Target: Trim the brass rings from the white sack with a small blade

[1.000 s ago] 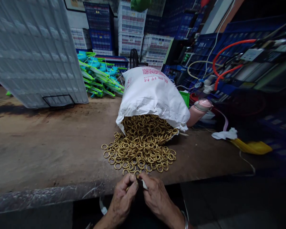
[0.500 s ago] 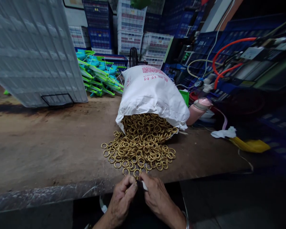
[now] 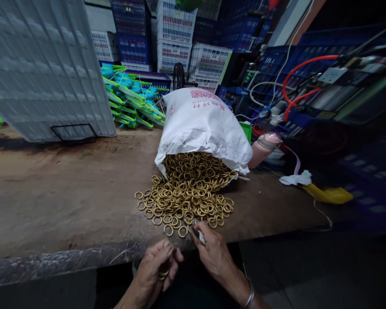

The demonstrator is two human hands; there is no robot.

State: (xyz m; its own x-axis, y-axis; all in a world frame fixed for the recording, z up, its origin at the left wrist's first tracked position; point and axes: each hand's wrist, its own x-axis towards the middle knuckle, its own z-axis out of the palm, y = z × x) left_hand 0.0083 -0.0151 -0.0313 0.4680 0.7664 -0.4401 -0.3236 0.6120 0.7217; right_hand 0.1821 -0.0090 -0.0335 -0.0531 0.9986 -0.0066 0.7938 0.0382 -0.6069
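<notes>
Gold-coloured rings [image 3: 180, 201] spill in a heap from the mouth of a white woven sack [image 3: 202, 124] onto the table. My left hand [image 3: 156, 268] is over the table's front edge, fingers curled round a few gold rings [image 3: 163, 273] that show at the palm. Closed on a small tool [image 3: 200, 236] with a dark, blade-like tip and a white part, my right hand [image 3: 214, 249] reaches the near rim of the heap. Its fingertips are beside the closest rings; whether they touch one I cannot tell. The fingers hide most of the tool.
A pale ribbed plastic panel [image 3: 51, 73] stands on the left of the table [image 3: 67, 184]. Green and blue plastic parts [image 3: 130, 96] are piled behind it. A pink bottle [image 3: 264, 149] stands right of the sack, near a yellow piece [image 3: 330, 194]. Stacked crates [image 3: 175, 36] fill the back.
My hands have parted. The left has drawn back to the left and turned, showing rings in its palm; the right has moved forward with the tool to the heap's near edge.
</notes>
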